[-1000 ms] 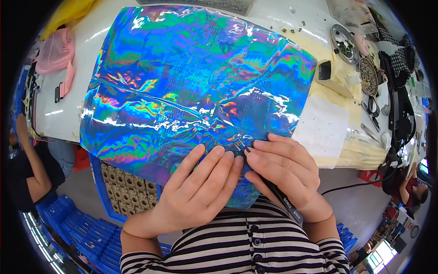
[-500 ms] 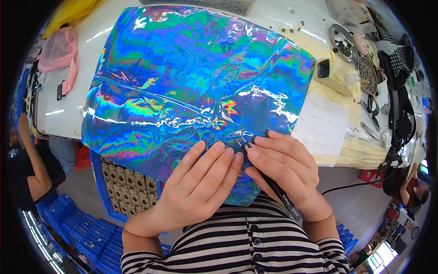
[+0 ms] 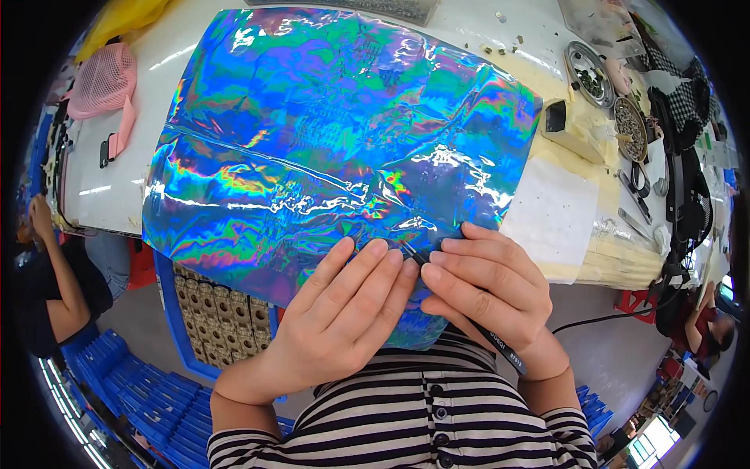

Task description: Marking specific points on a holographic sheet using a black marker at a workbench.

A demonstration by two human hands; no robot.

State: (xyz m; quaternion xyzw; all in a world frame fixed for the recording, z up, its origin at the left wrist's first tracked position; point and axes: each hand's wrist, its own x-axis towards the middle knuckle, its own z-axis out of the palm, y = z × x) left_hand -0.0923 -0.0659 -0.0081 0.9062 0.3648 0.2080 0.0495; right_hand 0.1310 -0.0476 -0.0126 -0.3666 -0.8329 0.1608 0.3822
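A shiny blue-green iridescent sheet, creased in several places, lies over the table and hangs down at its near edge. My left hand rests on its near part with the fingers stretched out flat. Close beside it, my right hand is closed around black tweezers. Their thin tips point left, near my left fingertips and over the sheet. Whether anything small sits between the tips I cannot make out.
A pink mesh fan lies at the far left. To the right are white paper, a tape-wrapped block, a round metal dish and loose tools. Below the table edge stands a blue tray of metal parts. A person sits at left.
The tweezer tips have shifted slightly left, toward my left fingertips, and lie flatter. My right hand has moved a little right and down. My left hand has barely moved.
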